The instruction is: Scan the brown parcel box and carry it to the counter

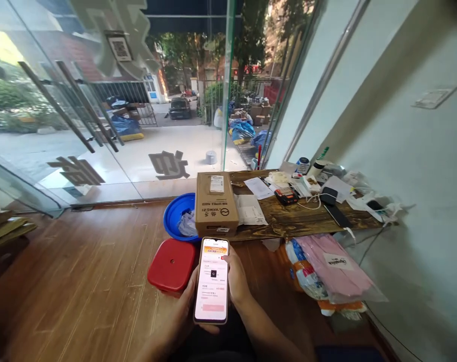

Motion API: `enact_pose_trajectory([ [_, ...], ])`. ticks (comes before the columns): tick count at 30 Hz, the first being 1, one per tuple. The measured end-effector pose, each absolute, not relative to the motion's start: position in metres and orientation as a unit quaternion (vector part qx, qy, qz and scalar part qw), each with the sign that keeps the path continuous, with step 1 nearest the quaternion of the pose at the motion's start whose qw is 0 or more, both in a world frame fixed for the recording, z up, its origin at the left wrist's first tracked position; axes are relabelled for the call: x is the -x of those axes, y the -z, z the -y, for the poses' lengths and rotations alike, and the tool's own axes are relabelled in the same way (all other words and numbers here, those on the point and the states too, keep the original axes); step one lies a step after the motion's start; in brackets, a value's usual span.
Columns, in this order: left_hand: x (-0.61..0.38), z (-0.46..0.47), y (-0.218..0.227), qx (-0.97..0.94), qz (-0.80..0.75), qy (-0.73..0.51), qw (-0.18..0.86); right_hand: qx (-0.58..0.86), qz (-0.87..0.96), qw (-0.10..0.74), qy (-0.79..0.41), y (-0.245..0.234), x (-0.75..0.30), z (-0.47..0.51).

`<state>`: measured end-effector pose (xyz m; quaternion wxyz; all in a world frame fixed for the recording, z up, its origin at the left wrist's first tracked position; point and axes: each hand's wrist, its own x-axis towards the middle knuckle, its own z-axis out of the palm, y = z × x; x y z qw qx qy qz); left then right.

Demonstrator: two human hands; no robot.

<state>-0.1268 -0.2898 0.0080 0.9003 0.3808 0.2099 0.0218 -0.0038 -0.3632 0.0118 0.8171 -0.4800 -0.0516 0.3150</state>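
A smartphone with a lit, mostly white and pink screen is upright in front of me, held between both hands. My left hand is closed around its left edge, with fingertips showing below the bottom edge. On the other side, my right hand grips the right edge, and its thumb rests on the screen near a small red button. Just beyond the phone stands a brown cardboard box with a white label, at the left end of a wooden table. The fingers behind the phone are hidden.
A red square stool and a blue basin holding pale plastic stand left of the box. Papers, cables and a dark phone lie on the table. Packaged pink goods are piled below it. Glass doors are ahead.
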Motion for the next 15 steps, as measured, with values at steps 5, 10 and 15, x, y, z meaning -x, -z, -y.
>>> enact_pose_trajectory([
  [5,0.189,0.25,-0.017,-0.38,-0.237,-0.037,0.893,0.5,0.051,0.789,-0.352,-0.014,0.063,0.309],
  [10,0.252,0.216,-0.015,-0.39,-0.262,-0.083,0.879,0.503,0.062,0.766,-0.395,-0.023,0.125,0.264],
  [15,0.303,0.193,-0.016,-0.382,-0.261,-0.108,0.88,0.49,0.089,0.766,-0.406,-0.024,0.175,0.231],
])
